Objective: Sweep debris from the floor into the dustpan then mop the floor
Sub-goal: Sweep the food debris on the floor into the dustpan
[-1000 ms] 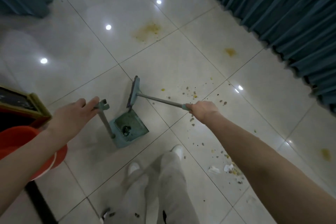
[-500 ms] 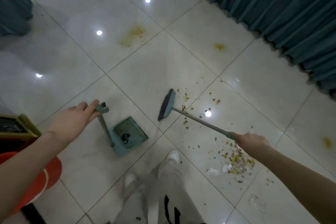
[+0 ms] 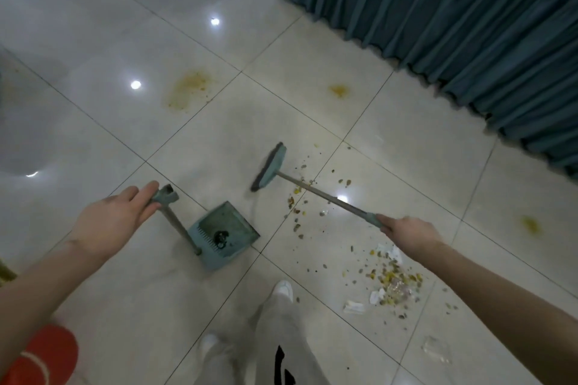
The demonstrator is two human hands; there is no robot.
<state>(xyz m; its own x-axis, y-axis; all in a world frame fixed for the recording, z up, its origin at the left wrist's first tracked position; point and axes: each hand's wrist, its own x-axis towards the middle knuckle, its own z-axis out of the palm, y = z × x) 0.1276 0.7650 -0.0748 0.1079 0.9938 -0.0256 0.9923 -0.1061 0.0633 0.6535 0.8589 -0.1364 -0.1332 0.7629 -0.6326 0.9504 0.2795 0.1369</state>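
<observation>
Sweeping has only just begun, I think. My right hand (image 3: pixel 406 233) is wrapped tight round the end of the long grey broom with the blue-green head (image 3: pixel 271 166). The head sits on the pale shiny tile floor (image 3: pixel 93 134), past the crumbs and near the blue-green plastic dustpan (image 3: pixel 225 233).

My left hand (image 3: pixel 109 222) lies against the top of the dustpan's tall handle with its fingers straight. I cannot tell if my thumb hooks round it. The dustpan stands on the floor between my hands, with its mouth facing the broom.

Only one small dark clump is inside the dustpan. Most of the brown and yellow crumbs (image 3: pixel 391 278) lie in a pile under my right arm, and a thin trail runs up to the broom. So nearly all the sweeping is left, and all the mopping. I see no mop.

I count one broom, one dustpan, one big crumb pile, three yellow stains (image 3: pixel 187 91), one red round bucket (image 3: pixel 40 353) by my left arm, and two white shoes (image 3: pixel 283 287).
</observation>
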